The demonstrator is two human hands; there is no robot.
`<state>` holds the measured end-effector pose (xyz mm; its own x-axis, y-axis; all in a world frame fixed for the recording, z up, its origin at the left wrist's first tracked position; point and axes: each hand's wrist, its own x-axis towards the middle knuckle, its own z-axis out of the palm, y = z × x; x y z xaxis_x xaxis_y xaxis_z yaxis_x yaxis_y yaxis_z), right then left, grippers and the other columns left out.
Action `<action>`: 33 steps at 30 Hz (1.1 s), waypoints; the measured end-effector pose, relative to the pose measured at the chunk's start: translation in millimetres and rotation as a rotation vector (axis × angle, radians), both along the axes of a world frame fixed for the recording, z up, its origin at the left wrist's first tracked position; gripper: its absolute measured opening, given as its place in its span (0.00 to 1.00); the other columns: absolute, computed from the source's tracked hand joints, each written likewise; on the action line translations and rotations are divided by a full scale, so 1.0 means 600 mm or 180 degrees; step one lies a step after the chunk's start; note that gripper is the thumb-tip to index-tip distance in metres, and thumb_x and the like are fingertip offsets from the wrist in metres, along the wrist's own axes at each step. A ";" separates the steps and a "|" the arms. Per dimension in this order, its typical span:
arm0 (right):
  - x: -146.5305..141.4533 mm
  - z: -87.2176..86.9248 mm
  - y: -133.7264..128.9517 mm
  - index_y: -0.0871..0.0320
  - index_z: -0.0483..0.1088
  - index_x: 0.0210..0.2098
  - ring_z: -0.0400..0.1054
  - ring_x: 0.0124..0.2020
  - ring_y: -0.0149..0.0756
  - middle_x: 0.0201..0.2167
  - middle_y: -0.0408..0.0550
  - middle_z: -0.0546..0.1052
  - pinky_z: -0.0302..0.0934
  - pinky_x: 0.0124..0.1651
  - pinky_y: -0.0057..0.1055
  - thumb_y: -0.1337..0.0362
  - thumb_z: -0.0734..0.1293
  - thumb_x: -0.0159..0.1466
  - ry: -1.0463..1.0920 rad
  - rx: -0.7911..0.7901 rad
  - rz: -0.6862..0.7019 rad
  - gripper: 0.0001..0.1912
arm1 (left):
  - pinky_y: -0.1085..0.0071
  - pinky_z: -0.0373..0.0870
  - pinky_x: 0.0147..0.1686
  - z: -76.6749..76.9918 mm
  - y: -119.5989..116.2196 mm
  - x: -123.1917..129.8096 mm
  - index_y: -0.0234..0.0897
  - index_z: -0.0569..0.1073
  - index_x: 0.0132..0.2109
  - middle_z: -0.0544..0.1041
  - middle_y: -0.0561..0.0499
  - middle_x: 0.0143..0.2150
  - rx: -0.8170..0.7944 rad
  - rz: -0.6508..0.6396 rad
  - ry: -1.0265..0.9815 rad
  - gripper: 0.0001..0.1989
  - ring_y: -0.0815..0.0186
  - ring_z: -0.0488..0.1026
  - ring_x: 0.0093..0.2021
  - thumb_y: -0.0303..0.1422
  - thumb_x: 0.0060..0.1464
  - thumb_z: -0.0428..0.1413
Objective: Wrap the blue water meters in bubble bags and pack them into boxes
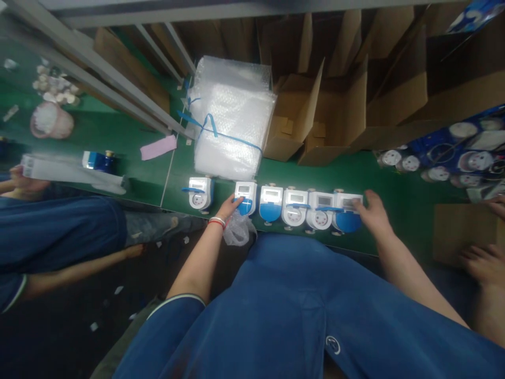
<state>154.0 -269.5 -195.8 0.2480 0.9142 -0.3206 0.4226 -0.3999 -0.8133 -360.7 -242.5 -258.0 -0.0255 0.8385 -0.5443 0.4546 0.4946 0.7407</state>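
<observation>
A row of several white-and-blue water meters stands along the near edge of the green bench. My left hand is closed around the left side of a water meter, its thumb on the blue flap. A crumpled clear plastic bag hangs just below that hand. At the row's other end, my right hand has its thumb against the rightmost water meter, with the fingers spread apart from it. Left of my left hand, a separate water meter stands with its blue flap raised.
Bubble-wrap bags tied with blue strap lie behind the row. Open cardboard boxes stand behind to the right, near piled meters. Co-workers' hands show at left and right. A metal frame rises at left.
</observation>
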 end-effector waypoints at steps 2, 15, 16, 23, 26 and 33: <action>-0.067 0.046 0.024 0.54 0.50 0.66 0.35 0.69 0.48 0.68 0.47 0.46 0.33 0.69 0.51 0.58 0.61 0.64 -0.0541 0.0742 0.0678 0.32 | 0.62 0.61 0.57 -0.001 0.004 -0.019 0.36 0.67 0.59 0.72 0.45 0.56 -0.0036 0.0026 -0.0057 0.32 0.55 0.69 0.56 0.50 0.53 0.54; -0.488 -0.017 0.017 0.61 0.61 0.61 0.48 0.66 0.45 0.62 0.48 0.61 0.30 0.69 0.50 0.70 0.56 0.62 -0.0932 0.1090 0.3140 0.27 | 0.64 0.54 0.62 -0.012 0.018 -0.100 0.36 0.68 0.59 0.67 0.45 0.61 -0.0121 -0.0112 0.0168 0.31 0.58 0.63 0.61 0.52 0.56 0.49; -0.476 -0.010 0.018 0.61 0.60 0.61 0.47 0.66 0.45 0.64 0.49 0.59 0.29 0.70 0.49 0.68 0.56 0.64 -0.0938 0.1152 0.3071 0.26 | 0.64 0.53 0.63 -0.013 0.018 -0.104 0.37 0.68 0.58 0.67 0.45 0.61 -0.0126 -0.0138 0.0198 0.30 0.59 0.62 0.62 0.52 0.56 0.48; -0.325 -0.032 -0.053 0.53 0.56 0.63 0.44 0.67 0.44 0.66 0.47 0.54 0.31 0.69 0.53 0.64 0.57 0.65 -0.0997 0.1009 0.2539 0.27 | 0.64 0.51 0.63 -0.015 0.024 -0.120 0.38 0.68 0.59 0.66 0.47 0.62 -0.0160 -0.0325 0.0404 0.29 0.60 0.60 0.63 0.52 0.58 0.46; -0.314 -0.052 -0.085 0.58 0.47 0.67 0.41 0.68 0.46 0.68 0.52 0.48 0.36 0.68 0.52 0.60 0.57 0.66 -0.1056 0.0711 0.1721 0.31 | 0.64 0.51 0.63 -0.013 0.029 -0.118 0.39 0.67 0.59 0.65 0.47 0.62 -0.0210 -0.0408 0.0517 0.29 0.59 0.59 0.64 0.52 0.58 0.45; -0.240 -0.026 -0.076 0.58 0.47 0.67 0.42 0.68 0.43 0.68 0.51 0.47 0.39 0.68 0.47 0.61 0.56 0.66 -0.1335 0.0699 0.1307 0.31 | 0.63 0.51 0.64 -0.006 0.035 -0.109 0.41 0.66 0.59 0.66 0.49 0.62 -0.0293 -0.0659 0.0816 0.27 0.60 0.58 0.64 0.49 0.60 0.42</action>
